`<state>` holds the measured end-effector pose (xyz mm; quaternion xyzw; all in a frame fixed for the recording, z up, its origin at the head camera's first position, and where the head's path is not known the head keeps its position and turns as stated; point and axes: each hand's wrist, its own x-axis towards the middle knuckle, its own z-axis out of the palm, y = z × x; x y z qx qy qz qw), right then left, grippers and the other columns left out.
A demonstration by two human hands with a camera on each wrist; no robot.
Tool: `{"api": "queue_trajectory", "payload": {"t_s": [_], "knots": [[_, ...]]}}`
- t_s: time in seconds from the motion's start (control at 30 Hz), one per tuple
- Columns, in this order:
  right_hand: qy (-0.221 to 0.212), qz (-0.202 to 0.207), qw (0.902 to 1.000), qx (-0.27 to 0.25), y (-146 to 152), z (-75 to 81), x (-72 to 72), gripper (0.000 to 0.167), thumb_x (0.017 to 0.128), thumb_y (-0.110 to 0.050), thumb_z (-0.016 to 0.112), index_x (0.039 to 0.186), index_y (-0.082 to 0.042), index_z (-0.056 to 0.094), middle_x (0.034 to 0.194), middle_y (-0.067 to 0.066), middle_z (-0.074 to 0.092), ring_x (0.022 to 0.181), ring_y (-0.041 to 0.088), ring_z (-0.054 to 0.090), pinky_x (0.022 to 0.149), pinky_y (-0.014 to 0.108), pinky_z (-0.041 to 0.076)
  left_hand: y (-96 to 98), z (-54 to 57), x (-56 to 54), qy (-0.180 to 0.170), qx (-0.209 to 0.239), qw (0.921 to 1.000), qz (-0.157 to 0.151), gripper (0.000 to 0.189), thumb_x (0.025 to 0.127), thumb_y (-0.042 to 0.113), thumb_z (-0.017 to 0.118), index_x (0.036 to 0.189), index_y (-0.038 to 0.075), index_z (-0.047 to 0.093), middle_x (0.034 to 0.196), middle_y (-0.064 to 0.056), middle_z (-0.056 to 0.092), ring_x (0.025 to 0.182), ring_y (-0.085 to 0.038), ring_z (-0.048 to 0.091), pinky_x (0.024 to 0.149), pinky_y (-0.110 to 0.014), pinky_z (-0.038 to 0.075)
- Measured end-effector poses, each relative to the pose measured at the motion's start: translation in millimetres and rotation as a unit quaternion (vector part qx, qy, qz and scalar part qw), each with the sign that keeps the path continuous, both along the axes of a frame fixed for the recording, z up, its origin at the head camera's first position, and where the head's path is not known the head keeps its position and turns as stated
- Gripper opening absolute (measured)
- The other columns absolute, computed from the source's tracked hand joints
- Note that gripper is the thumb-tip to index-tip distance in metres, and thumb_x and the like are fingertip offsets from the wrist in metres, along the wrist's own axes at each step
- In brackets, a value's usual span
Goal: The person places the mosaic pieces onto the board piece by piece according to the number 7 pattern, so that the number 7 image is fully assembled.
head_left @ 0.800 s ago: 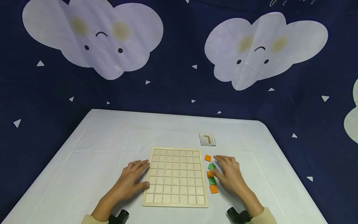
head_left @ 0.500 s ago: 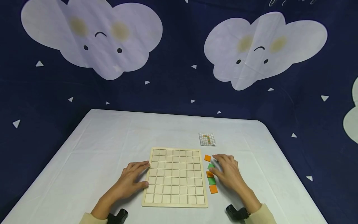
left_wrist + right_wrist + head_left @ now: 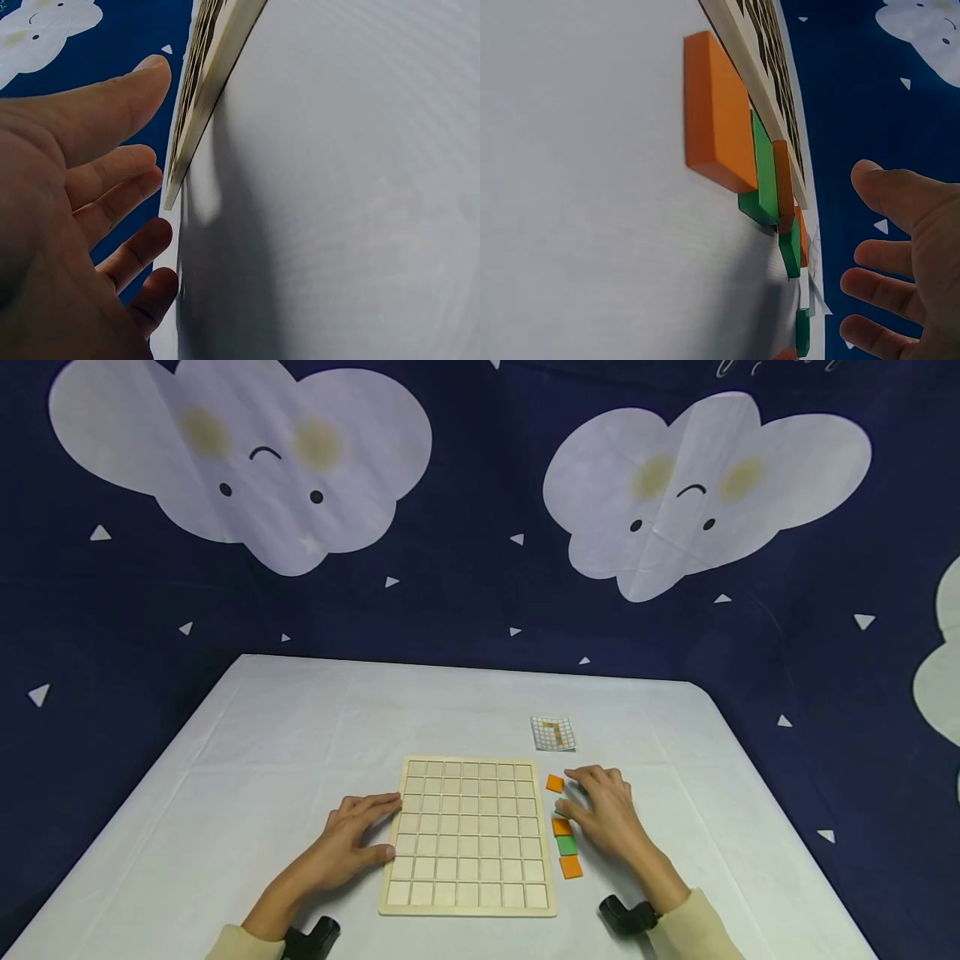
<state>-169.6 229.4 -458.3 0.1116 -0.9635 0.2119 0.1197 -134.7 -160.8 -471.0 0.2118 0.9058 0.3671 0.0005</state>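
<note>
A pale wooden grid board [image 3: 468, 835] lies on the table, its squares bare. My left hand [image 3: 348, 843] is beside the board's left edge, with fingertips and thumb right at the rim; the left wrist view shows its fingers [image 3: 124, 251] spread loosely. To the right of the board runs a column of orange and green square tiles. My right hand [image 3: 603, 810] hovers over the upper tiles, fingers apart. Its thumb overlaps a green tile [image 3: 560, 807], mostly hidden in the head view. The top orange tile [image 3: 555, 783] sits near the index finger.
A small card [image 3: 553, 734] with a coloured grid pattern lies beyond the board. Lower in the column are an orange tile [image 3: 561, 827], a green tile [image 3: 567, 845] and another orange tile [image 3: 571, 867]. The right wrist view shows a separate green tile [image 3: 802, 332] near the bottom.
My right hand has shifted slightly left and away from me, its thumb now covering more of the upper green tile. My left hand stays at the board's edge.
</note>
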Motion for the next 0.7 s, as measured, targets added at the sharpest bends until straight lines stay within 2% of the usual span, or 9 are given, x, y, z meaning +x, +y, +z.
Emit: {"api": "queue_trajectory", "payload": {"t_s": [0.33,0.47,0.7], "knots": [[-0.017,-0.009,0.9998,0.005,-2,-1.4,-11.3,0.05,0.078,-0.033,0.074,0.12,-0.007,0.063,0.117,0.011,0.062,0.102,0.028,0.046,0.086,0.043,0.032,-2.4,-0.8,-3.5,-0.009,0.017,0.9997,-0.014,0.066,0.076,0.026,0.075,0.135,0.008,0.052,0.143,-0.006,0.048,0.113,-0.013,0.037,0.09,-0.037,0.023],[-0.021,-0.012,0.9996,0.01,-3,-1.7,-14.8,0.05,0.078,-0.032,0.075,0.12,-0.007,0.064,0.116,0.011,0.062,0.102,0.028,0.046,0.084,0.043,0.032,-1.9,-1.5,-3.1,-0.002,0.017,0.9997,-0.015,0.064,0.077,0.028,0.074,0.134,0.008,0.053,0.142,-0.005,0.049,0.107,-0.008,0.037,0.089,-0.034,0.023],[-0.039,-0.017,0.9991,0.008,-5,-1.2,-20.1,0.05,0.077,-0.034,0.074,0.12,-0.008,0.064,0.116,0.01,0.061,0.102,0.028,0.045,0.083,0.041,0.03,-1.4,-4.0,-4.8,-0.003,0.017,0.9998,-0.012,0.064,0.076,0.029,0.074,0.134,0.01,0.054,0.142,-0.004,0.049,0.108,-0.009,0.037,0.088,-0.034,0.024]]}}
